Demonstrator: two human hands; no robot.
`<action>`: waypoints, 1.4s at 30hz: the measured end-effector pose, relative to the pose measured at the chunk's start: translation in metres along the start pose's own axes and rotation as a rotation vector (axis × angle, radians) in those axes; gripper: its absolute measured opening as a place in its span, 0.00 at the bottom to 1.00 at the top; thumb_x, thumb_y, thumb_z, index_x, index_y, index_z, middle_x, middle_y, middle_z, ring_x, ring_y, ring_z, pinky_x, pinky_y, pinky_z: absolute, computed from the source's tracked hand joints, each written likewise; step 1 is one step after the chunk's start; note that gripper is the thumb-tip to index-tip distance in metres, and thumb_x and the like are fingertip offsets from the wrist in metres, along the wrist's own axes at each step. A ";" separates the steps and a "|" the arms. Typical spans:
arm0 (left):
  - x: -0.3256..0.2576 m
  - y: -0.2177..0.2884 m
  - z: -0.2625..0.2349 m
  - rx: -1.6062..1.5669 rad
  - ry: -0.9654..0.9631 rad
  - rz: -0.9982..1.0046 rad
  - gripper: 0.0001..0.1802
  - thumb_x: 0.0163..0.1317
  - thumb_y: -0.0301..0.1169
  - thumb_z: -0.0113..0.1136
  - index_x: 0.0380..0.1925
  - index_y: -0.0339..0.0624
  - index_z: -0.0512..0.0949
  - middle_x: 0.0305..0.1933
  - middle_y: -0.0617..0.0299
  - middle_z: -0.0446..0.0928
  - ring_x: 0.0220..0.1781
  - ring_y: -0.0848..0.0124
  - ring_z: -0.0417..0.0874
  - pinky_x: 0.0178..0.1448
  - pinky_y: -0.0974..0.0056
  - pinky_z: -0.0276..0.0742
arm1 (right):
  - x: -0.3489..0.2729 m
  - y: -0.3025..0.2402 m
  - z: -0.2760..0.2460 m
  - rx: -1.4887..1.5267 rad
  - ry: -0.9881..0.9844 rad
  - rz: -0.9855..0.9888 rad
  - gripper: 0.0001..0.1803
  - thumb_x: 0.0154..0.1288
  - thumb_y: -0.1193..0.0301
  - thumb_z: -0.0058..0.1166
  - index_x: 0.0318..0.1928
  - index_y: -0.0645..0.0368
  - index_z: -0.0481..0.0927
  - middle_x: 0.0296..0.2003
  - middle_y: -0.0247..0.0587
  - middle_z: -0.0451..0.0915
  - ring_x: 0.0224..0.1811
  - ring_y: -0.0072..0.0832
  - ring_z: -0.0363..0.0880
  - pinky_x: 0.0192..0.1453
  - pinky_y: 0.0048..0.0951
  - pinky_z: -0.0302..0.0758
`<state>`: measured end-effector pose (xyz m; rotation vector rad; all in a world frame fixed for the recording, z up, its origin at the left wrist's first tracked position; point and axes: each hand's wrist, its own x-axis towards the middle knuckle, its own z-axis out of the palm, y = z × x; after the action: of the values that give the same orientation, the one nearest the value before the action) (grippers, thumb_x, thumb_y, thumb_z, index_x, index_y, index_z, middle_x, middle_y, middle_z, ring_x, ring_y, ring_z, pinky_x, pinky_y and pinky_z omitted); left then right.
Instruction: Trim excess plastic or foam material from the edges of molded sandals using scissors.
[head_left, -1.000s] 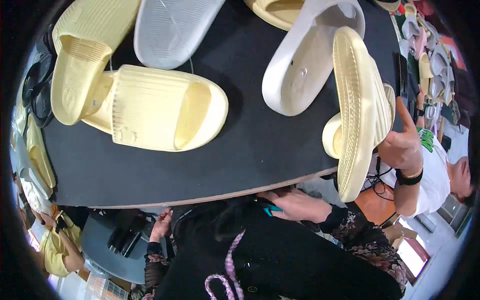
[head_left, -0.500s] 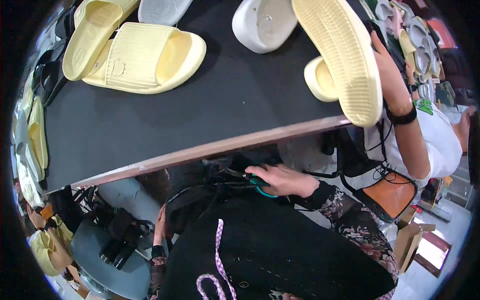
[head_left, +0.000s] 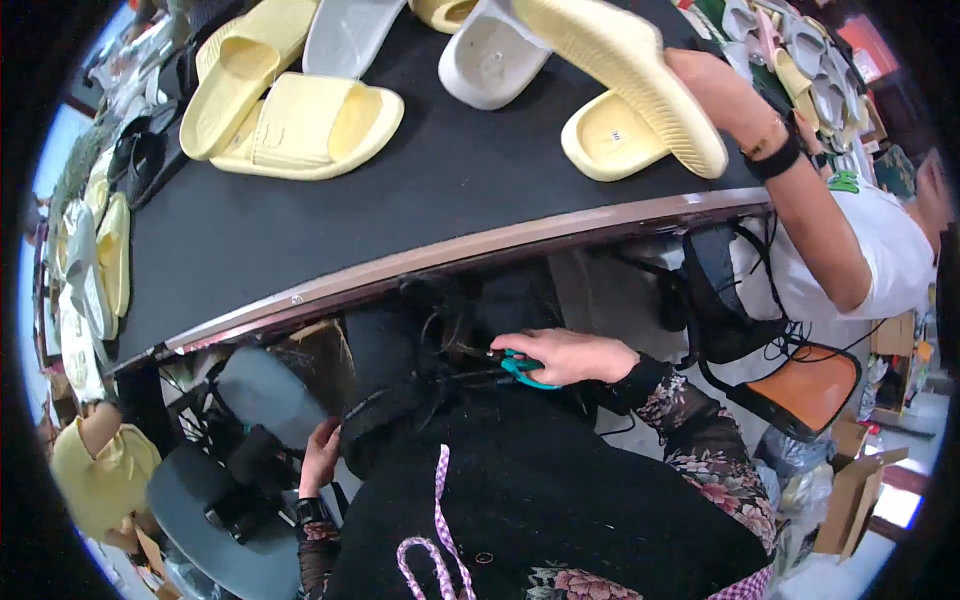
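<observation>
Below the table edge, over my dark lap, my right hand (head_left: 585, 358) is closed around the teal handles of a pair of scissors (head_left: 528, 372). The blades point left and blur into the dark cloth. My left hand (head_left: 319, 458) hangs low at my left side, against the edge of black cloth; its fingers are partly hidden. Another person's hand (head_left: 715, 90), with a black wristband, tips up a yellow slide sandal (head_left: 635, 75) at the table's right. A second yellow slide (head_left: 612, 140) lies beneath it.
On the black table (head_left: 450, 200) are a yellow slide pair (head_left: 310, 120) at left and a white slide (head_left: 490, 60) near the middle. A grey chair (head_left: 215, 520) stands at my left, an orange-seated chair (head_left: 805, 390) at right. More slippers (head_left: 90, 260) line the left.
The view has shifted slightly. The other person's hand has moved left with the tipped slide, showing more of the lower one. My right hand still holds the scissors, the teal handles now more visible.
</observation>
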<state>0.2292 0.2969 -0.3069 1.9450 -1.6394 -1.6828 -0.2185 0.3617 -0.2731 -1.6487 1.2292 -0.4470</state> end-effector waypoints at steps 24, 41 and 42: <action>0.077 0.210 0.103 -0.112 -0.713 0.249 0.12 0.64 0.36 0.51 0.33 0.39 0.76 0.25 0.65 0.74 0.23 0.79 0.69 0.29 0.73 0.63 | -0.019 0.016 0.002 0.174 -0.104 0.001 0.28 0.57 0.77 0.48 0.59 0.57 0.59 0.41 0.54 0.71 0.42 0.39 0.70 0.42 0.37 0.68; 0.118 0.167 0.086 0.059 -0.670 0.219 0.24 0.65 0.47 0.43 0.30 0.37 0.78 0.31 0.62 0.78 0.31 0.75 0.74 0.33 0.68 0.68 | -0.001 -0.043 -0.037 0.065 0.010 -0.108 0.26 0.61 0.71 0.50 0.60 0.58 0.62 0.46 0.53 0.73 0.46 0.41 0.76 0.47 0.36 0.72; 0.147 0.122 0.079 0.070 -0.650 1.139 0.13 0.63 0.33 0.50 0.37 0.32 0.75 0.32 0.58 0.77 0.37 0.68 0.78 0.40 0.65 0.73 | 0.005 -0.058 -0.044 0.056 0.025 -0.133 0.26 0.61 0.71 0.51 0.60 0.57 0.62 0.44 0.53 0.75 0.44 0.41 0.76 0.46 0.37 0.72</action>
<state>0.0649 0.1798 -0.3546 0.1593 -2.2879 -1.6918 -0.2200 0.3360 -0.2048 -1.6876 1.1197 -0.5804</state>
